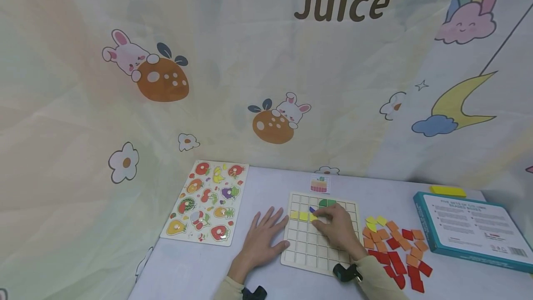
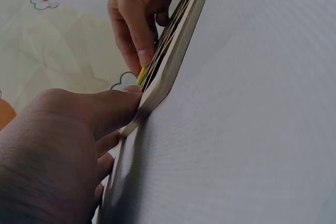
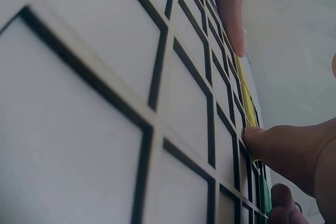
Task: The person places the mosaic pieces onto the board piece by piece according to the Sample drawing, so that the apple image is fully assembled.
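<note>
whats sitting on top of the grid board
The grid board holds a row of yellow pieces, with a blue piece and green pieces nearby. The right hand covers part of that area; any pieces hidden there cannot be seen.

Soft even light in head view, dimmer wrist views, shadow beside grid board

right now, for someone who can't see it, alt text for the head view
A person's right hand touches a yellow tile on a pale grid board, the left hand spread at its left edge. Loose red, orange and yellow tiles lie right of the board beside a teal box; a fruit puzzle is on the left.
</note>
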`<state>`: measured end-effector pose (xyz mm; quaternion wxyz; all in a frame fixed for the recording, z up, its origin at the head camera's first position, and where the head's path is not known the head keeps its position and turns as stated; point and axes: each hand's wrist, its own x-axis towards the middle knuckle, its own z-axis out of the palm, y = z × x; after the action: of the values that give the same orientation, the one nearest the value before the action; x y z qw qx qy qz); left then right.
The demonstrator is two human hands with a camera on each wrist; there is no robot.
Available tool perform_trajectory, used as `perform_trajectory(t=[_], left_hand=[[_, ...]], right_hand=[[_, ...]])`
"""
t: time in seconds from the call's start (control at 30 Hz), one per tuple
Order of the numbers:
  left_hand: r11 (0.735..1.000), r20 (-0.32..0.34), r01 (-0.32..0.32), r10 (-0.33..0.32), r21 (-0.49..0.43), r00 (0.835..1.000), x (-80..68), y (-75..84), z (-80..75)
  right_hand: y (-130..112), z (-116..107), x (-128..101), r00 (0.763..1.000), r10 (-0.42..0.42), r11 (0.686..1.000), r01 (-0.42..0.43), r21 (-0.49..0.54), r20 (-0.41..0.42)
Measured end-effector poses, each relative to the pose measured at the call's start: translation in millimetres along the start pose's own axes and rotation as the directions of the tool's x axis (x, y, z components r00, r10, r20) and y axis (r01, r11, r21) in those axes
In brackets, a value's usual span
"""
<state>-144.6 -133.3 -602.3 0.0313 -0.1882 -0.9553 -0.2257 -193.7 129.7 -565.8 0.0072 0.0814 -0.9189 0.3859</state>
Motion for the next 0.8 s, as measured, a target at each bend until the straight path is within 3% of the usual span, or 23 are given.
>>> perform_trajectory(t=[0.33, 0.8], left_hand=[[1.0, 0.003, -0.005, 0.005, 0.004, 1.0, -0.1, -0.3, -1.2], [1.0, 0.022, 0.003, -0.004, 0.007, 1.0, 0.5, 0.1, -0.7]], right_hand=[[0.5, 0.7, 2.0, 0.999, 0.048, 0.999, -0.048, 0.012, 0.004], [6.0, -1.6, 0.0, 1.0, 0.015, 1.0, -0.015, -0.014, 0.0]])
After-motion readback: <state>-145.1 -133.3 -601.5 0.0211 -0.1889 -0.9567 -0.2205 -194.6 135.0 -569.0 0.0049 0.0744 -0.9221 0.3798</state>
